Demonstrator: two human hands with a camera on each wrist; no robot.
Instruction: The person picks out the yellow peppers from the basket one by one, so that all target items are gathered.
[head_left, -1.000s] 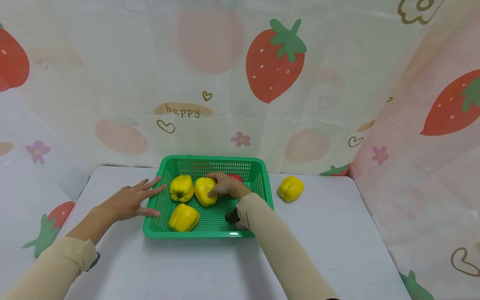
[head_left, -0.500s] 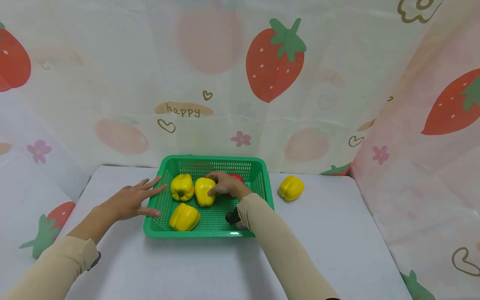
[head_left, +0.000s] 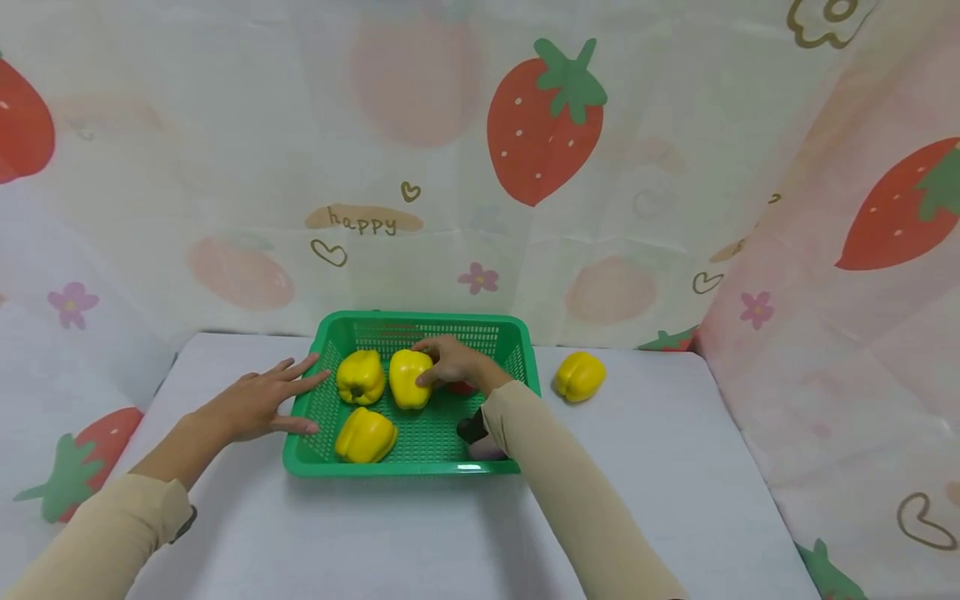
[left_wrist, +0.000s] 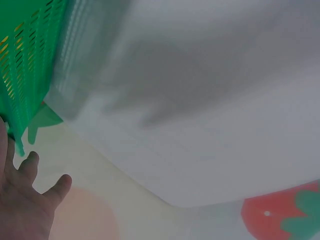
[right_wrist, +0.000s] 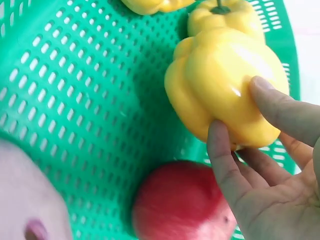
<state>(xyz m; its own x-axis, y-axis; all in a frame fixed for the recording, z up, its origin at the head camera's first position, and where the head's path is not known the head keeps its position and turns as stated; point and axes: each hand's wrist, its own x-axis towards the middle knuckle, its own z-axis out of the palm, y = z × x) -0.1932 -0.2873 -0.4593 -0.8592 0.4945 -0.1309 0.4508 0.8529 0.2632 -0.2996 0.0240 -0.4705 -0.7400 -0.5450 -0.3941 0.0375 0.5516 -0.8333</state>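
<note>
My right hand (head_left: 455, 364) reaches into the green plastic basket (head_left: 405, 469) and grips a yellow bell pepper (head_left: 408, 382). In the right wrist view, thumb and fingers pinch the end of that bell pepper (right_wrist: 225, 85). Two more yellow bell peppers, one upright (head_left: 361, 377) and one on its side (head_left: 366, 435), lie at the basket's left. Under my right hand sits a red round fruit (right_wrist: 175, 205), mostly hidden in the head view. With fingers spread and straight, my left hand (head_left: 258, 406) touches the basket's left rim.
Another yellow bell pepper (head_left: 580, 377) lies on the white table (head_left: 637, 467), right of the basket. A pale purple smooth thing (head_left: 486, 450) is in the basket's front right, partly behind my right sleeve. A strawberry-print cloth (head_left: 450, 167) hangs behind the table.
My right hand has risen slightly with the bell pepper, and its forearm has shifted a little right, showing more of the purple thing. The left hand stays at the rim.
</note>
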